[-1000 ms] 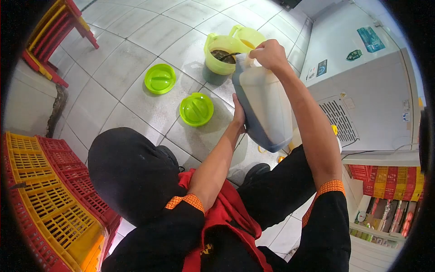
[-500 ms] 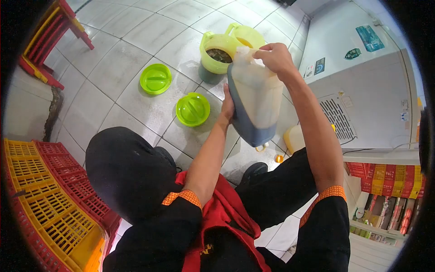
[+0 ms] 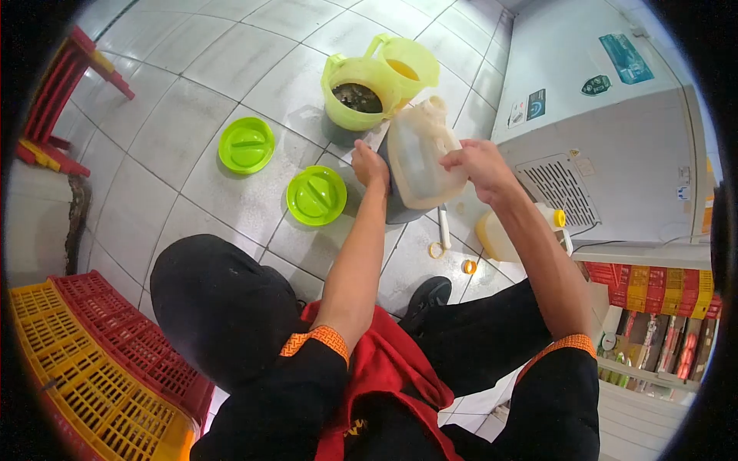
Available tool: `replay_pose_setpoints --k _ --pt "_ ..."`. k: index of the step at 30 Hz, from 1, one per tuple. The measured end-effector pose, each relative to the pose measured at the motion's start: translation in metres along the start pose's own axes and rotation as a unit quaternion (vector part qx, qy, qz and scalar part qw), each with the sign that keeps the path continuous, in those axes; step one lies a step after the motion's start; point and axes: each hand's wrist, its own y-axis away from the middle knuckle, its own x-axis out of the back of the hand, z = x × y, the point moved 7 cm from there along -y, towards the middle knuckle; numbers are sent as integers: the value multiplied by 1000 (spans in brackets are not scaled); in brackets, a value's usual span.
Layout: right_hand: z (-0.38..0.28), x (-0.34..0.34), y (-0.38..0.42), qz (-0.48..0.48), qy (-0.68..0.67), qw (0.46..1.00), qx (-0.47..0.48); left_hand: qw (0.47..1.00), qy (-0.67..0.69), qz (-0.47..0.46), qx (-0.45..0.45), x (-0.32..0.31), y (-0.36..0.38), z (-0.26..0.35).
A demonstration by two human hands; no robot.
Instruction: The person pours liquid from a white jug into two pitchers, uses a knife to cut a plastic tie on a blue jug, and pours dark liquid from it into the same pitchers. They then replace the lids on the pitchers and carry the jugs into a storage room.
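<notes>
A translucent plastic jug (image 3: 419,165) with dark liquid in its lower part stands upright or nearly so in front of me. My right hand (image 3: 478,167) is closed on its handle. My left hand (image 3: 370,165) rests against its left side, fingers apart from the handle. Just beyond are two yellow-green pitchers: one (image 3: 350,115) holds dark contents, the other (image 3: 419,58) an amber liquid. Two bright green lids (image 3: 247,145), (image 3: 317,195) lie on the floor to the left.
An orange cap (image 3: 470,266) and a second jug with a yellow cap (image 3: 500,237) are on the tiles at right, near a white appliance (image 3: 576,138). Yellow and red crates (image 3: 100,376) stand at lower left, red stools (image 3: 65,100) at upper left.
The jug has come down from a tilted, raised pose to a more upright one. Both hands moved with it, and the white-handled item and second jug behind it now show more.
</notes>
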Motion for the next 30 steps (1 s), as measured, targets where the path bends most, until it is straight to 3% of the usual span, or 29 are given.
replay_pose_setpoints --k 3,6,8,10,11,12,13,14,16,19,20,22,24,25,26,27,28,30 --pt "9 0 5 0 -23 999 -36 998 -23 57 -29 -3 2 -8" --pt "23 3 11 -12 -90 993 -75 1000 -18 -14 2 -18 3 -6" --pt "31 2 14 -23 -113 990 -86 986 -60 -154 -16 -44 -14 -19" --pt "42 7 20 -40 -129 987 -86 972 -146 -160 -90 -60 -37 -34" --pt "48 13 19 -44 -123 988 -86 961 -177 -180 -111 -57 -20 -13" --pt "53 16 18 -51 -103 990 -78 946 -172 -202 -184 -64 -23 -9" --pt "56 18 15 -63 -81 992 -68 963 -157 -169 -141 -60 -11 0" --pt "58 18 10 -78 -51 995 -47 952 -142 -222 -154 -58 2 17" --pt "55 33 14 -94 -32 995 -25 962 -105 -200 -154 -62 -31 -10" --pt "45 60 13 -203 97 970 86 953 -36 -279 -109 -73 -37 -12" --pt "63 76 7 -201 87 972 85 941 -41 -328 -69 -71 -9 3" --pt "115 98 4 -237 261 935 35 925 -50 -375 -31 -67 42 34" --pt "197 103 1 -247 298 918 -85 867 66 -488 77 -79 91 60" --pt "245 103 -7 -213 351 908 -83 857 19 -513 45 -81 105 72" --pt "298 96 -25 -147 461 875 26 860 17 -509 34 -84 100 75" --pt "304 99 -9 -92 463 878 -78 855 17 -518 23 -84 94 71" --pt "324 87 -8 -98 457 881 -71 850 13 -526 15 -83 87 65" --pt "352 86 -21 97 464 880 16 861 -6 -508 2 -88 68 54"
